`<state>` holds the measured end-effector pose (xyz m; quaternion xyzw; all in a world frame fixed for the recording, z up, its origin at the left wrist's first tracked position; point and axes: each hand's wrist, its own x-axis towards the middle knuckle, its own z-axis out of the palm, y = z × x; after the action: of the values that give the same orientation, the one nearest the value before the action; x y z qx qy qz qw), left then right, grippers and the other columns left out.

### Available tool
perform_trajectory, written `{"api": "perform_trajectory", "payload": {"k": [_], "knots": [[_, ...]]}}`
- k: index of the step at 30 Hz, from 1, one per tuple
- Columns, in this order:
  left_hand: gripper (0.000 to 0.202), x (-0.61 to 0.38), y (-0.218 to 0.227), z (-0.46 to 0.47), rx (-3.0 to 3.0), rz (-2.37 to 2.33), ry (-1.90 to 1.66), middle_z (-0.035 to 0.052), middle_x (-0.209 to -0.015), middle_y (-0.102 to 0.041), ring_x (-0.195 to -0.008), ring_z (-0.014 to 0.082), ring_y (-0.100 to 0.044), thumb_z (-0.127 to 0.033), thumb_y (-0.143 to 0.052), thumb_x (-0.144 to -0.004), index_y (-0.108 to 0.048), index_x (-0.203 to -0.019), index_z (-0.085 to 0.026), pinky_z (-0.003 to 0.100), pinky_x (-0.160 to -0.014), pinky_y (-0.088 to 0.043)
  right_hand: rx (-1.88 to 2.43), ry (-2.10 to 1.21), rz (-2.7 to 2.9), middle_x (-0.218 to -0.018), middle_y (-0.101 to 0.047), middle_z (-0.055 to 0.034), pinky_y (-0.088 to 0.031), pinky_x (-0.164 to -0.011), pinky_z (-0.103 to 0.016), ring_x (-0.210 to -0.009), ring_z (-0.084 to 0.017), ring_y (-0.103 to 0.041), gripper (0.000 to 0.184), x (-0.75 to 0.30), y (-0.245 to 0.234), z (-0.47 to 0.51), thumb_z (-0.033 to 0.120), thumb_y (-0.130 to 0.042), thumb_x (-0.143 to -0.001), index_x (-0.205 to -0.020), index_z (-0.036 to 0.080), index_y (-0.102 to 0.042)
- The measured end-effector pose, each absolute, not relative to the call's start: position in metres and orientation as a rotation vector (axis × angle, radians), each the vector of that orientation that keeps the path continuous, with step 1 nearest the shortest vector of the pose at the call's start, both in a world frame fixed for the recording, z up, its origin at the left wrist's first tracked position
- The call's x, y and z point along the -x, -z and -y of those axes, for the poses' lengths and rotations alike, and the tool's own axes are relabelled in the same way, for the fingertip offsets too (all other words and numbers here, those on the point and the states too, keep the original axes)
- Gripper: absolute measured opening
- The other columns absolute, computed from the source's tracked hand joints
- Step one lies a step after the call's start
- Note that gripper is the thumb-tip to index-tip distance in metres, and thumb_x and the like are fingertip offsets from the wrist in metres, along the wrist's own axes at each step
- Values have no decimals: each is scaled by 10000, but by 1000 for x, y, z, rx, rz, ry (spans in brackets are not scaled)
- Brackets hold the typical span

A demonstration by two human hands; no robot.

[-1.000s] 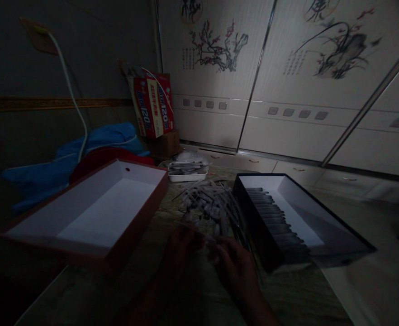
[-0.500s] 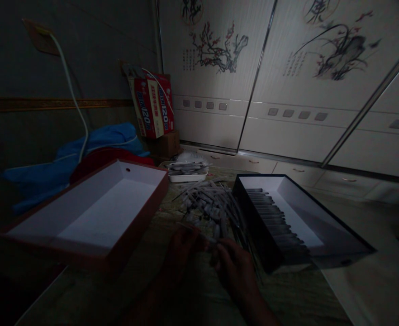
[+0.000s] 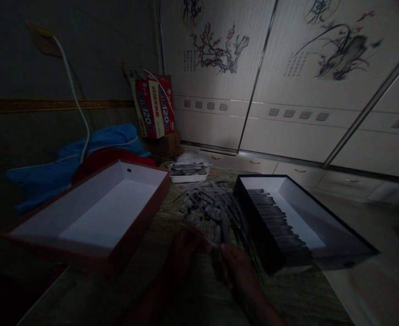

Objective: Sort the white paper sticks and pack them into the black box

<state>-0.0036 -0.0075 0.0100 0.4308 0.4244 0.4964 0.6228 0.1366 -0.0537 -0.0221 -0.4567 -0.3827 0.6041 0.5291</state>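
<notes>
The scene is very dark. My left hand [image 3: 183, 246] and my right hand [image 3: 237, 270] meet low at the centre, at the near end of a loose pile of thin grey sticks [image 3: 213, 206]. Both hands are pinched on a thin stick [image 3: 201, 236] that runs between them. To the right, a black box [image 3: 347, 251] with a white inside holds a neat row of the same sticks [image 3: 274, 219] along its left wall. To the left lies a red box [image 3: 135, 226] with a bare white inside.
A small white tray [image 3: 188, 176] of more sticks sits behind the pile. Blue cloth [image 3: 64, 165] and a white cable [image 3: 73, 95] lie at the left; a red carton [image 3: 154, 108] leans in the corner. Painted sliding doors [image 3: 287, 77] fill the back wall.
My right hand has drawn back toward me a little, and my left hand has shifted slightly with the stick; the camera view has barely moved.
</notes>
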Motion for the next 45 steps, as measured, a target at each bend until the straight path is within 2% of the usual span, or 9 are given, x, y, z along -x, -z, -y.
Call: {"api": "perform_trajectory", "payload": {"k": [4, 10, 15, 19, 24, 27, 33, 39, 45], "knots": [[264, 3, -11, 7, -952, -1014, -1190, -16, -586, -648, -537, 155, -610, -369, -700, -623, -585, -727, -156, 261, -545, -477, 1204, -1389, 1017, -416, -388, 68, -238, -344, -180, -326, -61, -327, 460, -136, 12, 56, 583, -406, -818, -603, 181, -469], [243, 5, -1, 2, -866, -953, -1170, -17, -594, -646, -547, 141, -605, -362, -676, -673, -577, -748, -154, 257, -563, -484, 1406, -587, 1634, -764, -601, -30, -386, -594, -223, -671, -142, -560, 229, -141, 6, 61, 357, -415, -886, -892, 186, -568], [257, 4, -1, 3, -884, -957, -1165, -19, -587, -639, -526, 130, -590, -379, -679, -665, -589, -740, -151, 247, -546, -474, 1448, -383, 1766, -714, -580, -37, -359, -581, -242, -637, -150, -534, 250, -144, 10, 60, 307, -377, -898, -781, 191, -566], [273, 4, -6, 4, -945, -976, -1121, -10, -566, -642, -527, 144, -596, -401, -686, -645, -594, -712, -153, 251, -549, -466, 1378, -677, 1530, -597, -514, -1, -336, -508, -219, -540, -115, -475, 346, -139, 9, 60, 421, -396, -879, -661, 185, -524], [230, 6, -6, 5, -1034, -901, -1117, -7, -572, -649, -535, 152, -608, -375, -654, -689, -579, -742, -164, 260, -563, -470, 1085, -1509, 941, -389, -269, 104, -189, -326, -177, -311, -43, -204, 468, -133, 11, 56, 612, -486, -749, -534, 208, -388], [190, 6, -4, 4, -1076, -897, -1127, -12, -567, -646, -547, 143, -607, -348, -622, -729, -581, -753, -164, 247, -573, -466, 1045, -1615, 874, -360, -280, 108, -204, -309, -185, -272, -50, -211, 451, -132, 11, 56, 613, -478, -747, -562, 203, -437], [234, 3, 1, 2, -929, -956, -1141, -23, -571, -638, -519, 128, -585, -373, -656, -691, -577, -736, -158, 238, -544, -461, 1460, -695, 1507, -646, -588, -34, -350, -491, -218, -560, -140, -551, 334, -134, 8, 63, 450, -383, -875, -742, 190, -545], [245, 6, -4, 2, -869, -943, -1132, -27, -580, -634, -525, 129, -592, -370, -683, -663, -593, -744, -157, 239, -537, -465, 1625, -112, 1925, -662, -588, -34, -317, -528, -250, -590, -166, -562, 218, -138, 9, 60, 278, -374, -900, -750, 201, -512], [202, 5, -3, 2, -869, -921, -1141, -18, -566, -633, -515, 131, -591, -339, -669, -685, -597, -726, -155, 239, -534, -464, 1596, -33, 1945, -630, -574, -26, -290, -508, -257, -564, -164, -552, 202, -139, 9, 62, 266, -395, -891, -735, 202, -506]]}}
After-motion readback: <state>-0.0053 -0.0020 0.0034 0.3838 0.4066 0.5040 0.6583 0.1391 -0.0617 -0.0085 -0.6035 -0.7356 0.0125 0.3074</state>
